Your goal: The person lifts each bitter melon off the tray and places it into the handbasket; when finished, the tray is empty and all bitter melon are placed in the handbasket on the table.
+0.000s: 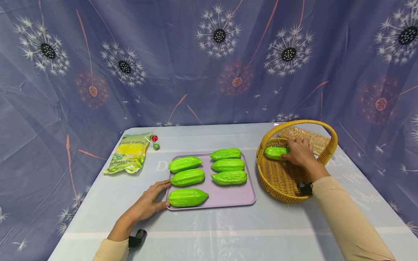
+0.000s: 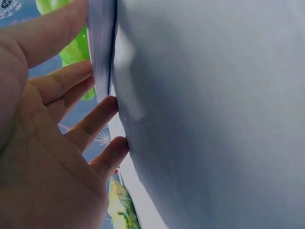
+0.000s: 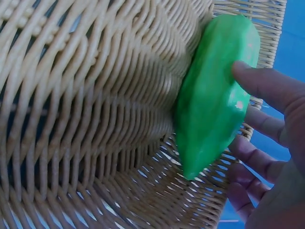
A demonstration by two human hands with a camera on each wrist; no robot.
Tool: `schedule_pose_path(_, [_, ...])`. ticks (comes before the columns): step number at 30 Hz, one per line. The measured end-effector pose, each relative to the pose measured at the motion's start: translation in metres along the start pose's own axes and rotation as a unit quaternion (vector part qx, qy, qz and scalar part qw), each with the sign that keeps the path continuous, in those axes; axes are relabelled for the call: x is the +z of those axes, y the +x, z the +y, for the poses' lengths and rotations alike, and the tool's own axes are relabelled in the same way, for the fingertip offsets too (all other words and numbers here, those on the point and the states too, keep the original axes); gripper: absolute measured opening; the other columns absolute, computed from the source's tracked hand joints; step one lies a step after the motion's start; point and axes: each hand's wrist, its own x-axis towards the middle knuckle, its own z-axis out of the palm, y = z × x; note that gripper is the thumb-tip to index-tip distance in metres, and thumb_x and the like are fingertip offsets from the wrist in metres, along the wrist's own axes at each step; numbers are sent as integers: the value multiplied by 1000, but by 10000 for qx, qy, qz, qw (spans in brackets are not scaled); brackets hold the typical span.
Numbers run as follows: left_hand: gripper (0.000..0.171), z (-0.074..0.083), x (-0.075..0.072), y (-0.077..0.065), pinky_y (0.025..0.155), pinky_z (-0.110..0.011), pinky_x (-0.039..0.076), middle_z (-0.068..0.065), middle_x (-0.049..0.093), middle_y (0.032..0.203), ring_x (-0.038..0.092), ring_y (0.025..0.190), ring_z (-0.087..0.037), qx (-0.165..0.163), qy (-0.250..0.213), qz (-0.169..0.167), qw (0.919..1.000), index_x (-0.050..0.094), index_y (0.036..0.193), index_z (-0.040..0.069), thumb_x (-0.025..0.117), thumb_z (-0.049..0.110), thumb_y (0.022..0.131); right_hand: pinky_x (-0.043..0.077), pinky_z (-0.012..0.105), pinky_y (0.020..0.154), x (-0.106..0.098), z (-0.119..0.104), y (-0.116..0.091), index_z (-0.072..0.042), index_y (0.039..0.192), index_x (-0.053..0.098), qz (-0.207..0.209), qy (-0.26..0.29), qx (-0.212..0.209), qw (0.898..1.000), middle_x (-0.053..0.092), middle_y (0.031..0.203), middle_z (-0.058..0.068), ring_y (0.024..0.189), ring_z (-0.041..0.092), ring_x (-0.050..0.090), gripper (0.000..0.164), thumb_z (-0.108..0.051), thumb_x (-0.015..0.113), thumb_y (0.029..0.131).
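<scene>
In the head view, my right hand (image 1: pixel 300 153) reaches into a wicker basket (image 1: pixel 273 185) with a tall handle and holds a green bitter melon (image 1: pixel 273 153) at its far side. The right wrist view has my thumb on this ridged, pointed bitter melon (image 3: pixel 214 95), with the fingers at its other side, partly hidden. My left hand (image 1: pixel 148 203) touches the left edge of a pale purple tray (image 1: pixel 225 197), its fingers spread. Several more bitter melons (image 1: pixel 187 197) lie on that tray in two columns. The left wrist view has those fingers along the tray's side (image 2: pixel 101 47).
At the back left lies a yellow-green packet (image 1: pixel 128 154), beside a red lollipop (image 1: pixel 154 138) and a green one (image 1: pixel 156 146). Behind the basket is a tan, patterned flat item (image 1: pixel 318 141), partly hidden. A dark dandelion-print cloth (image 1: pixel 183 72) hangs around the white-covered table (image 1: pixel 196 246).
</scene>
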Motion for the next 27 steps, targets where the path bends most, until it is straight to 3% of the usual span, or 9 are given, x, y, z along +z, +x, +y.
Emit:
schedule_pose_path(6, [60,-1,0,0,103,-65,28,-12,41,147,34,136,-40,41,-5,2,10000,48,136,5,70,27,84,18,65,96,-9,-4,0,-3,127,50,63,114,-47,9999,41,126,29,119,53,25,58,-34,70,82])
schedule_pose_path(15, [60,-2,1,0,102,-66,27,-10,41,147,33,136,-40,8,13,25,10000,48,136,6,69,28,84,17,63,101,-29,-23,-3,-6,126,54,388,268,-424,9980,48,125,23,115,47,31,51,-34,68,85])
schedule_pose_path(22, [61,-2,1,0,103,-65,27,-10,40,147,33,136,-40,-32,-1,1,10000,47,136,6,69,29,84,23,58,97,-41,-41,-17,-6,124,56,590,441,-678,9950,50,121,19,109,41,36,48,-31,69,84])
schedule_pose_path(27, [61,-1,0,0,103,-65,28,-10,40,147,33,136,-40,-15,-31,-7,10000,47,137,6,69,28,85,25,59,95,-45,-53,-29,-5,124,56,762,511,-835,9923,49,127,20,114,44,36,50,-30,70,83])
